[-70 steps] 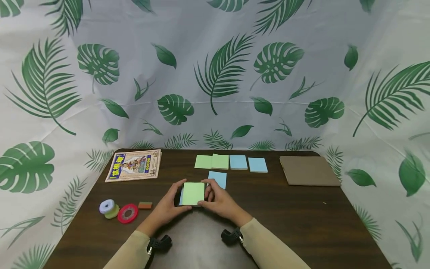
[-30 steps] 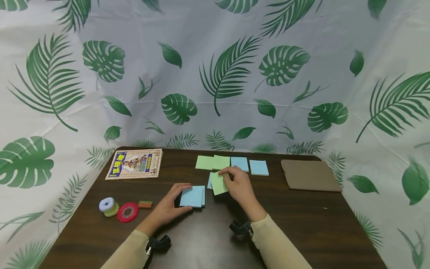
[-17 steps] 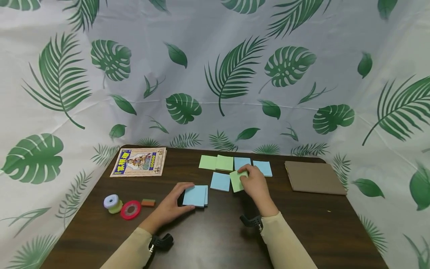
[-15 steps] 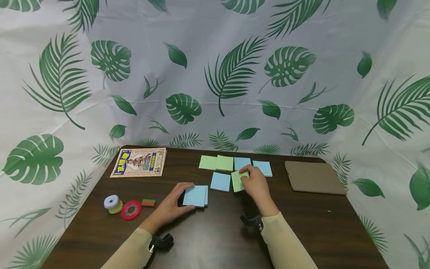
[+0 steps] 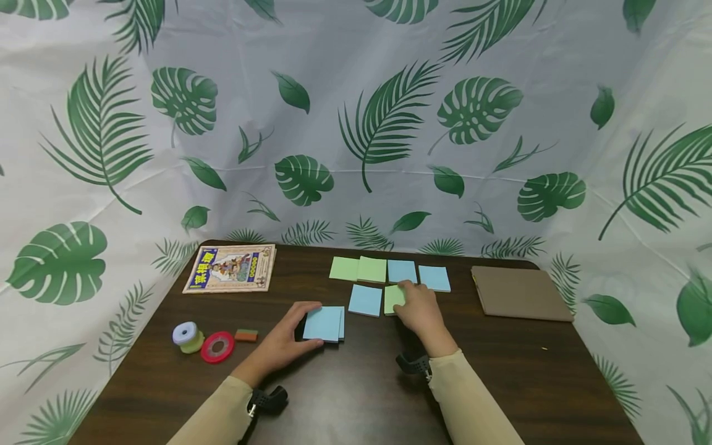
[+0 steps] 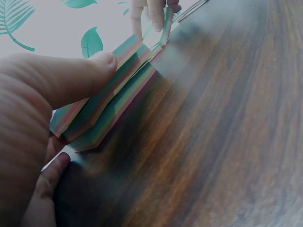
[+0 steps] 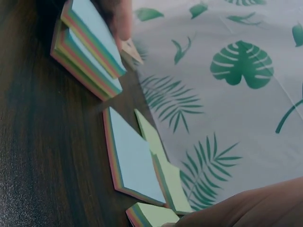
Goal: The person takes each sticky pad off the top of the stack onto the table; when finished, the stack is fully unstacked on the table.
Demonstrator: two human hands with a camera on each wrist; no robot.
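**Green pad down in second row**

My right hand has carried the green pad from the stack to the surface, just right of the lone blue pad; fingers flat on it, pressing, not gripping. Reads as placed. Left hand grips the remaining stack, blue on top.

Count: 1 brown folder, 1 booklet, 6 laid pads (3 green, 3 blue), 2 tape rolls, 1 eraser.

Green note pad flat on table, beside blue pad.
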